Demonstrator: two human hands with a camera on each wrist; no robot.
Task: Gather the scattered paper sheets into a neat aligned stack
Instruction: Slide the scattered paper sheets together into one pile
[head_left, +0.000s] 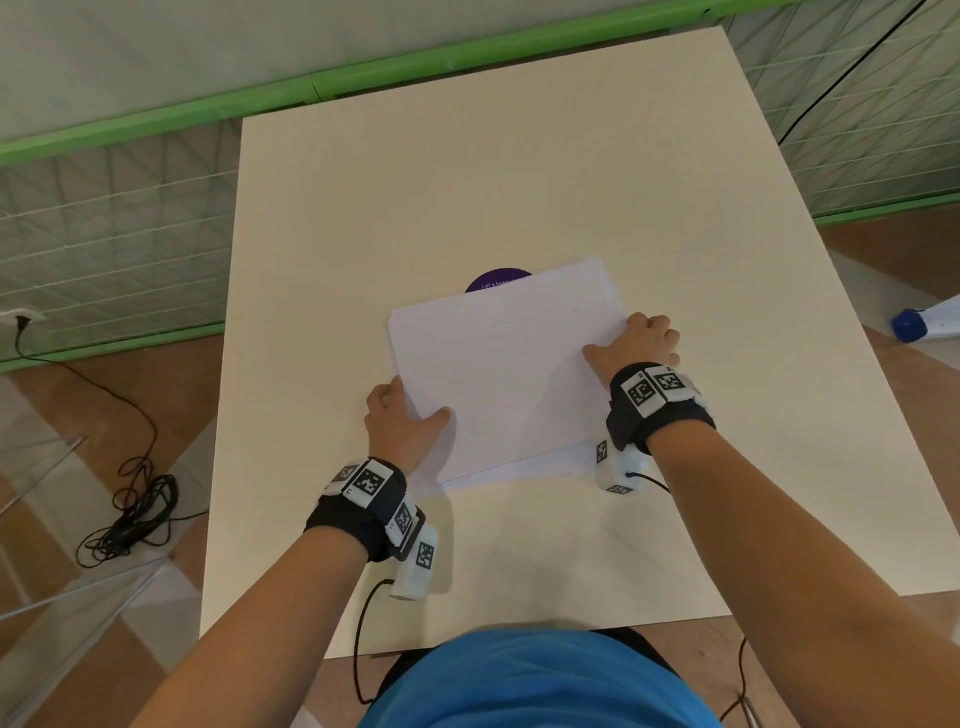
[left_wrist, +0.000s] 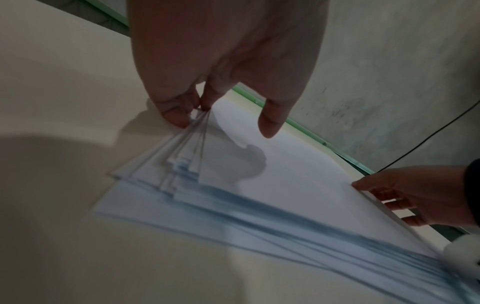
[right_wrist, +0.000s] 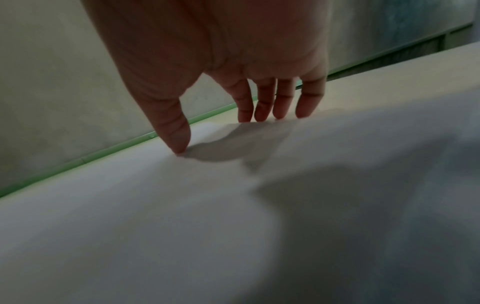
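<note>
1. The table (head_left: 519, 156) carries the whole job: a pale, flat top, giving a level base against which sheet edges can be squared
2. The paper stack (head_left: 504, 379) lies near the middle of the table, turned at a slight angle to its edges. The sheets are already gathered into one pile. The left wrist view shows the near corner edges fanned and stepped, so alignment is judged unfinished
3. A purple round sticker (head_left: 498, 278) on the table top shows only as an arc past the far edge of the stack, which covers the rest
4. The left hand (head_left: 397, 421) holds the near left corner: thumb on top, fingers (left_wrist: 174, 111) curled at the fanned edges and pinching them. The placement probably serves to draw the offset sheets level. The forearm runs in low from the near left
5. The right hand (head_left: 636, 345) works the right edge: thumb tip pressed on the top sheet, fingers (right_wrist: 265, 107) bent down over the edge, bracing the pile from the opposite side. Whether they reach under the sheets cannot be told. The wrist sits just above the table
</note>
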